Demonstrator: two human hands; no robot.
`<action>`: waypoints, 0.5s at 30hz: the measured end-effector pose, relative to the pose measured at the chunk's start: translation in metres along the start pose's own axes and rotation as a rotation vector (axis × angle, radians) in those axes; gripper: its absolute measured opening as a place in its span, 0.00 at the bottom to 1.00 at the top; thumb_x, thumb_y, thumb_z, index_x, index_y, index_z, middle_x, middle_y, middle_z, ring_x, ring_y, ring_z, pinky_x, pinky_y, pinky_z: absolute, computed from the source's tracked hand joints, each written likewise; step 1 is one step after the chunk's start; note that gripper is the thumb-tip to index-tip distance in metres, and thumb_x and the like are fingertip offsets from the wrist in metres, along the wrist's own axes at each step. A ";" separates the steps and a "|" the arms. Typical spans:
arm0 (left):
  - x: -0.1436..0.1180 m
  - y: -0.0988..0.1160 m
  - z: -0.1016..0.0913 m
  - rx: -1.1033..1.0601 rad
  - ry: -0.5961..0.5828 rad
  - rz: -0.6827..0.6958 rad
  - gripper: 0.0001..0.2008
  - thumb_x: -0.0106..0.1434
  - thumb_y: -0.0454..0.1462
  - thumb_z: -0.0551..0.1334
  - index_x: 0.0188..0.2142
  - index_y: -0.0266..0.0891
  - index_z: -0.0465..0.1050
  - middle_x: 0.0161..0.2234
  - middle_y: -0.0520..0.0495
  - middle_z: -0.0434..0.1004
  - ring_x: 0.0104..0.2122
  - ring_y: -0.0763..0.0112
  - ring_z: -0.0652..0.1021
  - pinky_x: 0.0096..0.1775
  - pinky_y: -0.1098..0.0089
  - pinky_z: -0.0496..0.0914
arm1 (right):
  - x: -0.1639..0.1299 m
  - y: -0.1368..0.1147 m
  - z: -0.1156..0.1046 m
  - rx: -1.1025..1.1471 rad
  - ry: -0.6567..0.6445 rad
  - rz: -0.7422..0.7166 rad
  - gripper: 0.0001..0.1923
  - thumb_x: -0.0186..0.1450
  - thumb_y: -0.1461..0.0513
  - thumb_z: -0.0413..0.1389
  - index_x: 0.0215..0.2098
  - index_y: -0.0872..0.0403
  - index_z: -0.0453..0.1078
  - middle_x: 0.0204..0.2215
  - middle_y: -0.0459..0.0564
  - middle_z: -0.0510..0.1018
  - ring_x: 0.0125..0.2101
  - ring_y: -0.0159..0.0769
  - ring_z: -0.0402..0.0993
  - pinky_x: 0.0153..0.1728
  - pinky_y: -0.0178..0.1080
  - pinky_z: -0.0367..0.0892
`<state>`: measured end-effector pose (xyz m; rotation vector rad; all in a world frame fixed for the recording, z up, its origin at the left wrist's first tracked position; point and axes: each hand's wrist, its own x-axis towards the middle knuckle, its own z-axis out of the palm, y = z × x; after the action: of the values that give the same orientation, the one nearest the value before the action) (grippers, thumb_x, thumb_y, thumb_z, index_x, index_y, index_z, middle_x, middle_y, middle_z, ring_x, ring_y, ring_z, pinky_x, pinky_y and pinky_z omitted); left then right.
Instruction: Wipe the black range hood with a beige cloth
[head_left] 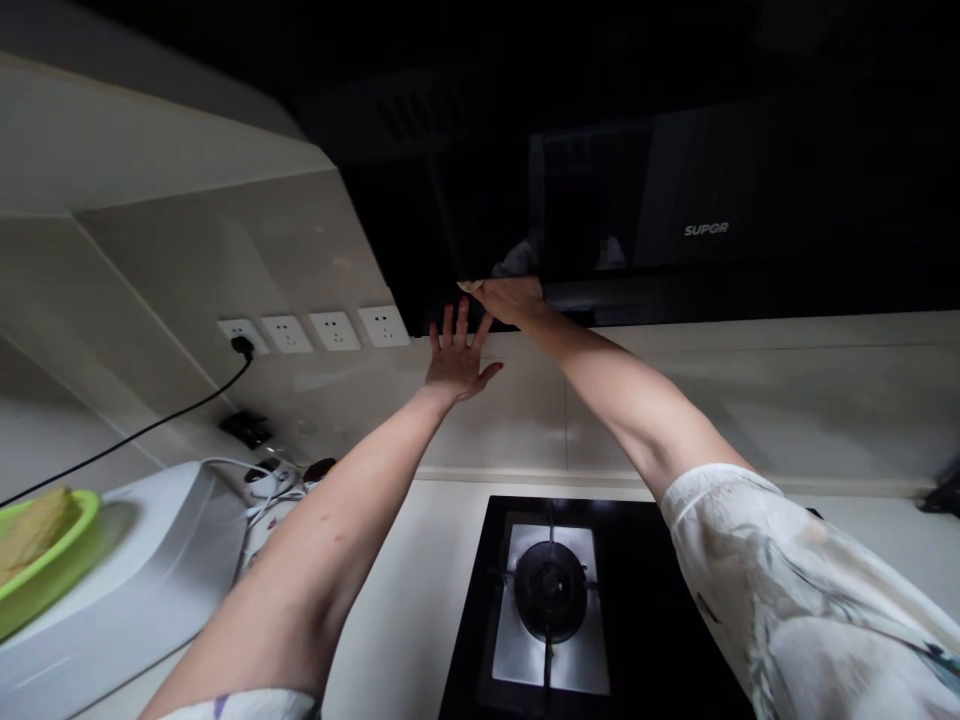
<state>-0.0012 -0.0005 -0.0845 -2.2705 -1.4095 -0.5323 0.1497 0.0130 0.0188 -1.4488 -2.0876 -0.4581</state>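
Observation:
My left hand (pixel 457 362) is open with its fingers spread, and the fingertips lie against the lower left edge of the black range hood (pixel 637 230). My right hand (pixel 510 298) is just above and to the right of it, against the hood's lower front edge. Its fingers are bent and partly hidden. A small pale bit of something (pixel 471 287) shows at its fingertips, too small to name. Below both arms a black gas stove (pixel 645 590) with a round burner (pixel 551 590) is set into the white countertop (pixel 405 570).
Wall sockets (pixel 334 331) line the tiled wall at left, one with a black plug (pixel 242 346) and cord. A white appliance (pixel 142 560) stands on the left, a green basin (pixel 82 535) holding a yellowish thing on top. Cables lie behind it. A dark object (pixel 941 495) sits far right.

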 end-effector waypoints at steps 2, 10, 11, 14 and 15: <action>-0.001 0.000 -0.002 0.010 -0.003 -0.006 0.52 0.70 0.54 0.62 0.80 0.42 0.33 0.78 0.35 0.18 0.75 0.36 0.29 0.70 0.35 0.33 | -0.015 0.013 -0.008 -0.056 0.081 0.061 0.28 0.81 0.49 0.44 0.66 0.55 0.73 0.54 0.55 0.81 0.58 0.48 0.75 0.66 0.51 0.65; -0.005 0.004 -0.007 0.071 -0.010 -0.039 0.50 0.71 0.54 0.61 0.80 0.38 0.37 0.78 0.31 0.20 0.76 0.35 0.32 0.71 0.37 0.38 | -0.089 0.107 -0.044 -0.193 0.231 0.170 0.25 0.79 0.50 0.49 0.61 0.58 0.77 0.58 0.60 0.78 0.61 0.52 0.72 0.68 0.55 0.61; -0.005 0.005 -0.007 0.080 -0.010 -0.046 0.50 0.71 0.55 0.60 0.80 0.37 0.36 0.78 0.30 0.21 0.76 0.35 0.32 0.71 0.37 0.38 | -0.100 0.121 -0.050 -0.197 0.243 0.185 0.25 0.79 0.50 0.48 0.61 0.57 0.77 0.58 0.60 0.78 0.61 0.52 0.72 0.69 0.56 0.59; -0.005 0.007 -0.009 0.098 -0.023 -0.073 0.49 0.72 0.56 0.58 0.80 0.37 0.35 0.78 0.29 0.22 0.76 0.35 0.32 0.71 0.37 0.41 | -0.136 0.162 -0.070 -0.176 0.287 0.254 0.25 0.79 0.52 0.46 0.62 0.57 0.75 0.55 0.61 0.79 0.62 0.50 0.70 0.71 0.58 0.53; -0.005 0.008 -0.009 0.102 -0.030 -0.081 0.49 0.72 0.56 0.57 0.80 0.36 0.35 0.78 0.29 0.22 0.76 0.34 0.33 0.70 0.36 0.41 | -0.148 0.175 -0.078 -0.170 0.307 0.289 0.24 0.79 0.53 0.46 0.62 0.57 0.75 0.56 0.61 0.79 0.62 0.50 0.69 0.71 0.59 0.52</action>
<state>0.0031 -0.0127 -0.0806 -2.1577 -1.5140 -0.4423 0.3712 -0.0782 -0.0164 -1.6295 -1.6023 -0.7049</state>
